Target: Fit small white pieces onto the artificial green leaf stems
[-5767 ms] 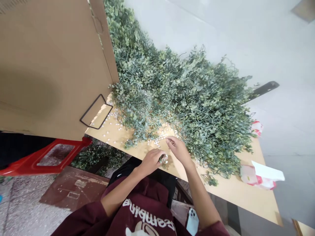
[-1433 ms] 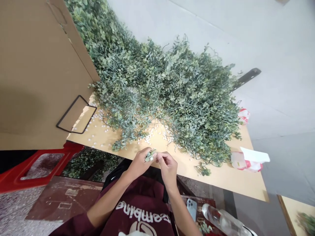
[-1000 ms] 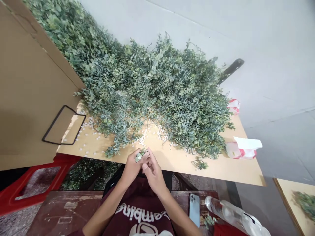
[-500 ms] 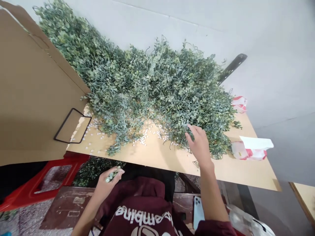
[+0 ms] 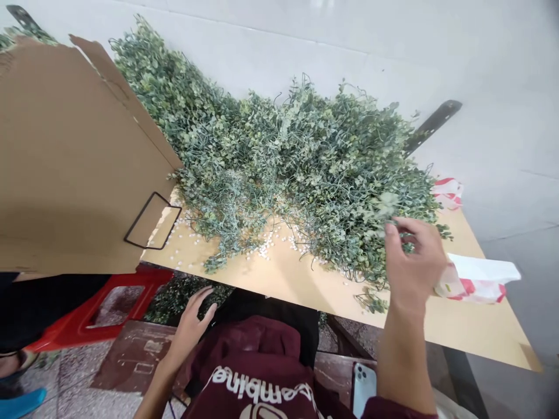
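A big heap of green artificial leaf sprigs point(image 5: 305, 157) covers the back of the table point(image 5: 279, 273). At its right front, my right hand point(image 5: 417, 259) pinches a leaf sprig point(image 5: 386, 205), slightly blurred, between thumb and fingertips. Below the table's front edge, my left hand point(image 5: 197, 319) is open with fingers apart, holding nothing. Beneath the table, next to that hand, lies more dark green foliage point(image 5: 183, 299). Small white bits point(image 5: 264, 247) are scattered in front of the heap. A loose sprig point(image 5: 371, 301) rests by the front edge.
A cardboard panel point(image 5: 82, 157) with a black wire frame point(image 5: 152, 221) stands on the left. Red-and-white wrappers point(image 5: 474, 279) sit at the right. Nearby are a red plastic stool point(image 5: 109, 305), a phone point(image 5: 364, 384) and a black wall bracket point(image 5: 432, 125). Another person's foot shows at lower left.
My right hand has moved right and closed on a sprig. My left hand has opened, and the sprig it held is gone from it. The camera view has shifted slightly left.
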`<state>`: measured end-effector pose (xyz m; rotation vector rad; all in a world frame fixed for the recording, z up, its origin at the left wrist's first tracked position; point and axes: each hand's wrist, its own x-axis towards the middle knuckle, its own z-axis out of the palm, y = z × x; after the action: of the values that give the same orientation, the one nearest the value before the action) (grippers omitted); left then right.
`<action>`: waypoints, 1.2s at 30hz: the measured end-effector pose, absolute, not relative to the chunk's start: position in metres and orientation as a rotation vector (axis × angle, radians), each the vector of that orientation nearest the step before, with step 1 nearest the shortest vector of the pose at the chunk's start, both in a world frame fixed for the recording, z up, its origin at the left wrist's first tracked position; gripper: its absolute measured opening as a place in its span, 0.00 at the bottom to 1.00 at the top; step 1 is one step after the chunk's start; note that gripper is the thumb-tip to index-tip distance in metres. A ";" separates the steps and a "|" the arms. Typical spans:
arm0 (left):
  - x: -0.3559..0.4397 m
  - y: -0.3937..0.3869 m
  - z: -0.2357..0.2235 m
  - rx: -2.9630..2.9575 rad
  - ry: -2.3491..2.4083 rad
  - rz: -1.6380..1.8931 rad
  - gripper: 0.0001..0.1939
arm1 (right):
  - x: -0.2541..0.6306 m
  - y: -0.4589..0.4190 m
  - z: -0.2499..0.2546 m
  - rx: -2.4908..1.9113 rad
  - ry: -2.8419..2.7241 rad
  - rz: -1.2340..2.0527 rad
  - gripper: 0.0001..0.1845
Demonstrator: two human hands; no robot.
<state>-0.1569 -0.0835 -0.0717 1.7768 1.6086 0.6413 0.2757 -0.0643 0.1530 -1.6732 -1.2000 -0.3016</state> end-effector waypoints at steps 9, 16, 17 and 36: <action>-0.069 -0.095 0.038 1.740 0.865 0.677 0.26 | 0.161 -0.124 0.084 -1.128 -0.994 1.353 0.07; -0.042 -0.088 0.061 1.496 0.846 0.863 0.21 | 0.117 -0.130 0.068 -1.251 -0.833 1.249 0.07; -0.042 -0.087 0.060 1.446 0.836 0.864 0.20 | 0.117 -0.130 0.070 -1.301 -0.878 1.183 0.07; -0.076 -0.046 0.055 1.130 0.720 0.749 0.08 | 0.107 -0.106 0.077 -1.371 -1.181 1.195 0.12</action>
<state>-0.0765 -0.0460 0.0550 1.1305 0.7196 0.7488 0.1073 -0.1061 0.0769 -1.3709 -1.1805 1.1953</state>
